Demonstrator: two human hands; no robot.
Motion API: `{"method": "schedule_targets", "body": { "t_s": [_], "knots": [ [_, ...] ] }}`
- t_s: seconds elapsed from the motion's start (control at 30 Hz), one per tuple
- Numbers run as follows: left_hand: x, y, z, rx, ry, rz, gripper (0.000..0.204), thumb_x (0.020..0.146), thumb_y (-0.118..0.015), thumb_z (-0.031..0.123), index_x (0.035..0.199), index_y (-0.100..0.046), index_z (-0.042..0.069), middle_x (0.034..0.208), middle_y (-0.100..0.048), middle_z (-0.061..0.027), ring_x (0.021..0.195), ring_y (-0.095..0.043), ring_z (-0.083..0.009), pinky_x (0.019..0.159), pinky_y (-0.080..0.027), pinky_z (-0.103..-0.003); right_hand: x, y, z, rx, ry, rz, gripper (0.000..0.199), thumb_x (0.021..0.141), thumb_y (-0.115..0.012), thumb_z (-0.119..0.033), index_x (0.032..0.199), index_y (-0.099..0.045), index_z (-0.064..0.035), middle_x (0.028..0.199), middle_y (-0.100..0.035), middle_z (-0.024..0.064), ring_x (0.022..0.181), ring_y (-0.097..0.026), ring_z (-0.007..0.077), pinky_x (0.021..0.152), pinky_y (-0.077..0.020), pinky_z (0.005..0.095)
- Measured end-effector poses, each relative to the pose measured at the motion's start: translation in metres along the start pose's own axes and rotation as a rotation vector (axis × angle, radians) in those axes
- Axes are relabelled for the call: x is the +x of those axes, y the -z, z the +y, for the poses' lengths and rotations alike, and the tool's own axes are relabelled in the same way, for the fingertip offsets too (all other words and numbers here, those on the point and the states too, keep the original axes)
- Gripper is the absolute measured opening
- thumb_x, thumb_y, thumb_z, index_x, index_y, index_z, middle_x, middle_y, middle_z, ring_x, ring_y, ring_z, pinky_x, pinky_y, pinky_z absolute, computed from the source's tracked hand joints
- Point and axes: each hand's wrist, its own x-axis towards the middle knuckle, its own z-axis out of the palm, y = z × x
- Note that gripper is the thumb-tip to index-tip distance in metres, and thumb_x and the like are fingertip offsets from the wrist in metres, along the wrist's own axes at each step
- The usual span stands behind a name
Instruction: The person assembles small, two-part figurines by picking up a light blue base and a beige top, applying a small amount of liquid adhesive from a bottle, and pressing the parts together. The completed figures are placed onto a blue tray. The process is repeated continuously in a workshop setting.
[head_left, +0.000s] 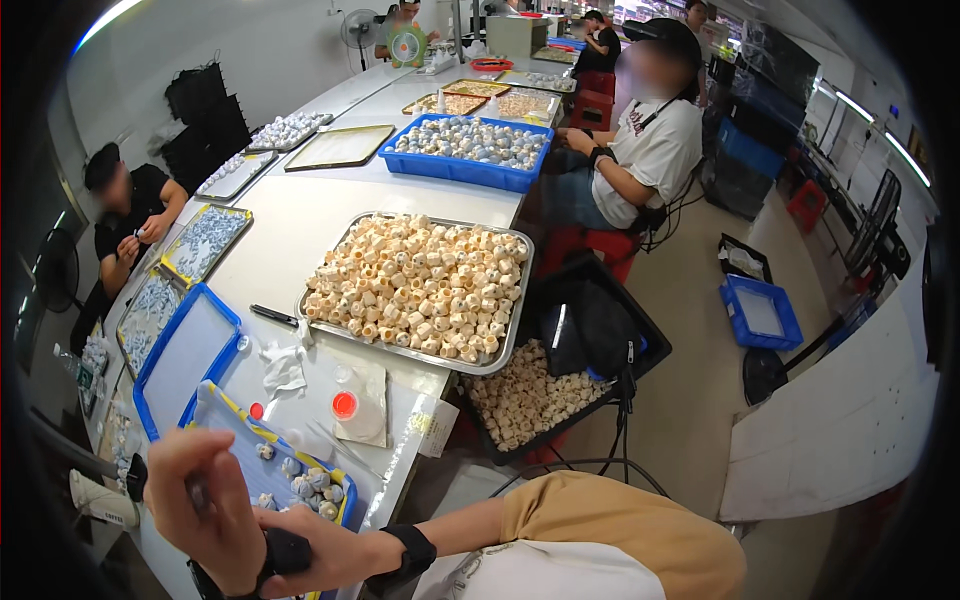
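My left hand (205, 505) is raised at the lower left, its fingers loosely bent and apart, with nothing visible in them. At its wrist sits a black wrist device (287, 552) on a dark band. My right hand (325, 540) reaches across and closes around that device; its fingertips are partly hidden behind the left wrist. A black band (408, 555) circles my right wrist. Just beyond the hands is a blue-rimmed tray (349, 500) lined with pale blue, holding several small grey-and-cream round pieces (312, 485).
A metal tray (522, 290) heaped with cream hollow pieces stands on the table, near a red-topped bottle (350, 408), crumpled tissue (284, 368) and black marker (273, 315). Beyond is a blue crate (470, 176). A black bin (650, 350) stands right of the table. Co-workers sit along both sides.
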Motion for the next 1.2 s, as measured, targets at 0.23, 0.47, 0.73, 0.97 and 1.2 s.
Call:
{"method": "schedule_targets", "body": {
  "t_s": [0.23,0.47,0.73,0.97,1.2],
  "knots": [
    [-0.011,0.025,0.007,0.32,-0.395,0.011,0.012,0.086,-0.048,0.008,0.094,-0.051,-0.001,0.073,-0.047,-0.0065,0.052,-0.038,-0.0117,0.048,-0.031,-0.024,-0.002,-0.015,-0.009,-0.046,0.144,0.071,0.052,0.07,-0.074,-0.036,0.104,-0.054,-0.0021,0.089,-0.062,0.0124,0.076,-0.062,0.0211,0.067,-0.0479,0.0316],
    [-0.028,0.034,0.024,-0.393,-0.11,-0.037,0.02,0.088,-0.051,0.012,0.088,-0.053,-0.008,0.05,-0.041,-0.0019,0.038,-0.028,-0.0053,0.038,-0.021,-0.021,-0.011,-0.02,-0.014,-0.159,0.071,-0.194,0.059,0.064,-0.078,-0.037,0.106,-0.054,-0.0044,0.076,-0.062,0.0119,0.067,-0.062,0.0252,0.058,-0.0479,0.0317],
    [-0.103,0.08,0.043,-1.036,0.771,0.374,0.029,0.08,-0.052,0.0,0.107,-0.042,-0.006,0.074,-0.043,-0.0069,0.052,-0.033,-0.0085,0.045,-0.028,-0.02,-0.059,-0.044,0.004,-0.157,0.039,-0.561,0.065,0.064,-0.074,-0.046,0.105,-0.05,-0.0013,0.076,-0.059,0.0184,0.07,-0.057,0.0371,0.058,-0.0459,0.0409],
    [-0.145,0.069,0.017,-0.981,0.927,0.538,0.028,0.086,-0.044,0.001,0.114,-0.042,-0.002,0.081,-0.045,-0.0085,0.056,-0.036,-0.0088,0.047,-0.032,-0.019,-0.064,-0.034,0.001,-0.185,-0.167,-0.77,0.061,0.063,-0.074,-0.044,0.098,-0.052,0.0001,0.076,-0.059,0.0198,0.07,-0.058,0.0369,0.057,-0.0456,0.0406],
    [-0.163,0.042,0.007,-1.102,0.969,0.615,0.022,0.092,-0.041,0.013,0.109,-0.045,0.0,0.09,-0.047,-0.0103,0.055,-0.037,-0.0097,0.048,-0.034,-0.02,-0.058,-0.006,-0.011,-0.197,-0.322,-0.813,0.059,0.063,-0.075,-0.044,0.096,-0.054,0.0012,0.073,-0.059,0.0197,0.068,-0.059,0.0358,0.057,-0.046,0.0383]
  ]
}}
